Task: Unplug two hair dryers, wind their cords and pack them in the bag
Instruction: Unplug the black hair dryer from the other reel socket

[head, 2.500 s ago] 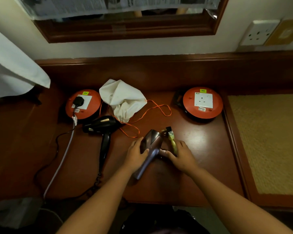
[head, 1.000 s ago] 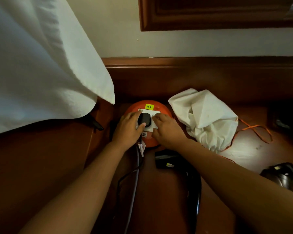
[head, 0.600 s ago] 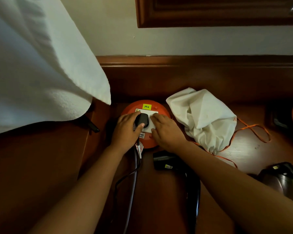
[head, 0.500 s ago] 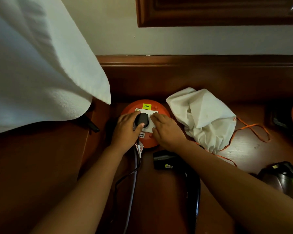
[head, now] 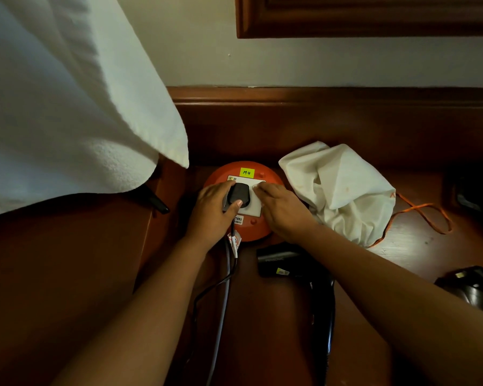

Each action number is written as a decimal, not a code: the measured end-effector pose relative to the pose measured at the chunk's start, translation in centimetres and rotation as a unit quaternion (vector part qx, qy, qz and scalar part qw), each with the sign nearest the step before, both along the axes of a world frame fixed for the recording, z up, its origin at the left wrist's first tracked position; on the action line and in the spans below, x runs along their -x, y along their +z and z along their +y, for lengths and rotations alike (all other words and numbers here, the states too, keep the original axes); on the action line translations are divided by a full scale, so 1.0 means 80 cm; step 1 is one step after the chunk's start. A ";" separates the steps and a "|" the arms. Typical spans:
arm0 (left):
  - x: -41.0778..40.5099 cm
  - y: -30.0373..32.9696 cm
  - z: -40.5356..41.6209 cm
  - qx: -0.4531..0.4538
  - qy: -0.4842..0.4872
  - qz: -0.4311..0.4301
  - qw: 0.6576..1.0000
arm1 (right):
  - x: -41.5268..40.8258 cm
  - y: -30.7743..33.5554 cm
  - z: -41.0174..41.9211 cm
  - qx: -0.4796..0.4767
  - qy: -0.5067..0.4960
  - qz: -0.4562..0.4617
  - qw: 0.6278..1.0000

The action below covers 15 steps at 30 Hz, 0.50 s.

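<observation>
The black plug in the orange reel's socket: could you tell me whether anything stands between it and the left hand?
Nothing does: the left hand already grips the black plug, thumb on its near edge.

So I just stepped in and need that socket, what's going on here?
A person's left hand grips the black plug in the orange cable reel, while the right hand presses on the socket plate beside it. The black hair dryer lies just in front; the white bag sits to the right.
</observation>
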<state>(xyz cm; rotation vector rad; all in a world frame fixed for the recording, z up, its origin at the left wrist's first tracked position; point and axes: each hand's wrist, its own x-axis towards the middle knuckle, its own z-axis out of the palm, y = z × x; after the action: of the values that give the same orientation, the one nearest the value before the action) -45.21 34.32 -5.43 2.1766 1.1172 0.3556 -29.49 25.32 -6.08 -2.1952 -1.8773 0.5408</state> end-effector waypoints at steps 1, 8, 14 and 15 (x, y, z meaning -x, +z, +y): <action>0.000 0.000 0.000 0.002 0.001 -0.002 1.000 | 0.000 0.000 0.000 0.001 0.001 0.003 1.000; 0.000 -0.001 0.000 0.008 0.003 -0.005 1.000 | -0.009 0.001 0.012 -0.016 -0.031 0.018 0.999; 0.000 -0.005 0.001 0.000 0.002 -0.003 1.000 | -0.003 0.000 0.008 -0.030 -0.052 0.042 0.997; 0.000 -0.005 0.002 0.004 0.002 -0.003 1.000 | -0.001 0.000 0.008 -0.030 -0.061 0.051 0.996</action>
<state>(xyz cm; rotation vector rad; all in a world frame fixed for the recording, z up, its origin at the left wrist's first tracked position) -45.22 34.46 -5.87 2.1659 1.1190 0.3589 -29.37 25.98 -6.12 -2.1825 -1.6756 0.5556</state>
